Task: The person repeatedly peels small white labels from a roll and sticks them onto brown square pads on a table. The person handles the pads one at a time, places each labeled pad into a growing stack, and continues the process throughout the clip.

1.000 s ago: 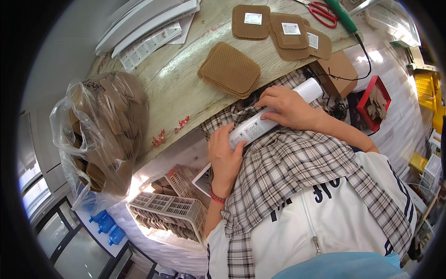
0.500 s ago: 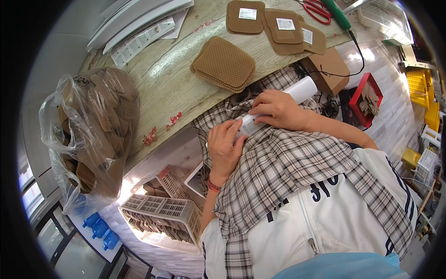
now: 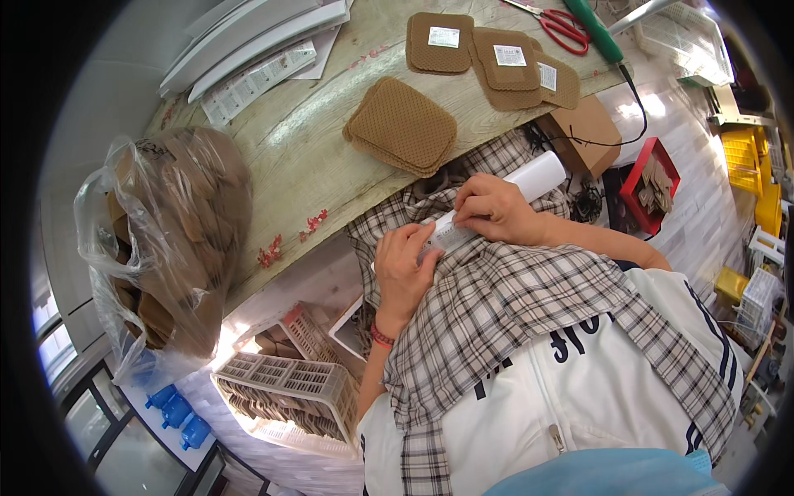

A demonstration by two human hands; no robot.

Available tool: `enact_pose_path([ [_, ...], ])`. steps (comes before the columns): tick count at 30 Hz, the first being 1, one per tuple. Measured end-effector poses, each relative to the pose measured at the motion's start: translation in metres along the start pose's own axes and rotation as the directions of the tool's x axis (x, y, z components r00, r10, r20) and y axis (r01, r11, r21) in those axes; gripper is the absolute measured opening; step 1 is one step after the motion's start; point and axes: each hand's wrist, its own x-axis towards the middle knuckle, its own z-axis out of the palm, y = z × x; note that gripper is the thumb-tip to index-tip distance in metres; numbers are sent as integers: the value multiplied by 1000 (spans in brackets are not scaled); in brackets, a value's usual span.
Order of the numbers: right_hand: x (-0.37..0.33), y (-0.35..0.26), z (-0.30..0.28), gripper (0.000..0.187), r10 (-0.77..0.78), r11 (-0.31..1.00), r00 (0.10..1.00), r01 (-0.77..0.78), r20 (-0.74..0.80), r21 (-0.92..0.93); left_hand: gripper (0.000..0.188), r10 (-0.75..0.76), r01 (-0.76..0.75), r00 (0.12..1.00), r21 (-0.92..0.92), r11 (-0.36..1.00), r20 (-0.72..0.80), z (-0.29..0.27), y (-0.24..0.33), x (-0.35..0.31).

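Across my lap, over a plaid cloth, lies a long white roll (image 3: 538, 174), slanting up to the right. A printed, clear-looking strip (image 3: 447, 236) shows on its near part between my hands. My left hand (image 3: 405, 266) is closed around the lower end, thumb and fingertips against the strip. Higher up, my right hand (image 3: 499, 212) bends over the roll, its fingertips pressed together at the strip's upper edge. On the table just beyond sits a stack of brown, dotted, rounded pads (image 3: 405, 126). The roll's lower end is hidden by my left hand.
More brown pads with white labels (image 3: 506, 70) lie on the table (image 3: 289, 157), near red-handled scissors (image 3: 564, 29) and a green-handled tool (image 3: 597, 31) with a cord. A plastic bag of brown pieces (image 3: 178, 240) stands left. Below are a filled crate (image 3: 285, 388) and a red box (image 3: 642, 194).
The view has shifted slightly, so the table sits lower in it. My right fingertips have moved a little along the strip; both hands stay on the roll.
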Motion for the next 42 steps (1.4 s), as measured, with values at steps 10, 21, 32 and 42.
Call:
enact_pose_path([
  [10, 5, 11, -20, 13, -94, 924, 991, 53, 91, 380, 38, -78, 94, 986, -103, 990, 150, -14, 8, 19],
  [21, 80, -4, -70, 12, 432, 685, 899, -379, 71, 623, 45, 101, -123, 986, 164, 979, 135, -14, 23, 24],
  [32, 130, 21, -64, 11, 404, 838, 908, -415, 110, 355, 65, 84, -127, 987, 337, 933, 137, -23, 46, 74],
  [42, 128, 26, -63, 16, 371, 895, 927, -374, 56, 243, 67, 95, -145, 980, 309, 940, 172, -14, 47, 72],
])
